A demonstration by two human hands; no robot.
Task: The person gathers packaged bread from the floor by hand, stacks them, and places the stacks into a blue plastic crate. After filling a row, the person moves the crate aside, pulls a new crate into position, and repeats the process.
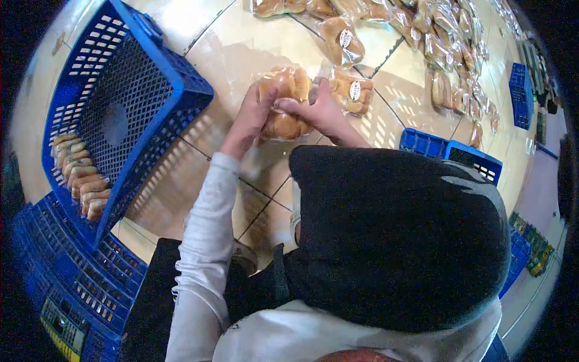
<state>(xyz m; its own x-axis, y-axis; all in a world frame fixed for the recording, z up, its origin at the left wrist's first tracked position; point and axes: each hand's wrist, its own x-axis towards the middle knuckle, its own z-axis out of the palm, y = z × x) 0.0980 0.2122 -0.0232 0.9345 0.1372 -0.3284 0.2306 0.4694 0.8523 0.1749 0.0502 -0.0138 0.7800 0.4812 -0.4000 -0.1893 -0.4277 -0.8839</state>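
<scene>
Both hands are closed around a clear plastic bag of bread rolls (pixel 286 126) above the tiled floor. My left hand (pixel 254 114) grips its left side, with the thumb lying across the top. From the right, my right hand (pixel 321 111) holds the same bag, its thumb pressed on the wrapping. The rolls are golden brown and partly hidden by my fingers. Just behind my right hand lies another bagged pack of rolls (pixel 357 93) with a white oval label. A further labelled bread bag (pixel 342 41) rests a little farther off.
A blue plastic crate (pixel 176 78) leans on its side at left, a row of bread packs (pixel 81 176) inside it. More blue crates (pixel 96 277) are below. Many bagged breads (pixel 443 51) cover the floor at upper right. Black cloth (pixel 398 241) blocks the lower middle.
</scene>
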